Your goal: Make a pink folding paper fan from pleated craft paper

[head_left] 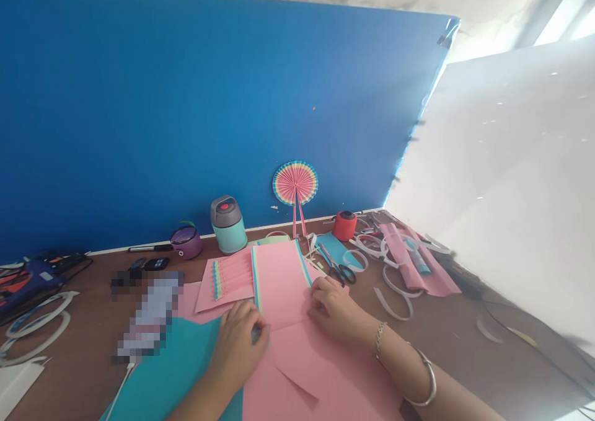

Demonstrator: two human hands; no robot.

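A pink sheet of paper (282, 284), edged on both sides with yellow and blue strips, lies in front of me. My left hand (242, 335) is closed at its lower left edge, thumb and fingers bent together. On the opposite edge, the curled fingers of my right hand (329, 304) grip the paper. Larger pink paper (344, 377) spreads beneath, with a loose flap. A teal sheet (190, 353) lies under my left forearm. Just beyond my right hand are black-handled scissors (343, 273). A folded pink piece with striped pleats (232, 278) rests to the left.
A round pleated paper fan (295, 184) leans on the blue board (195, 111). Behind the papers stand a mint flask (230, 229), a purple pot (186, 242) and a red container (344, 226). White strips (395, 303) and crumpled pink paper (418, 263) lie right. A blurred-out object (151, 315) lies left.
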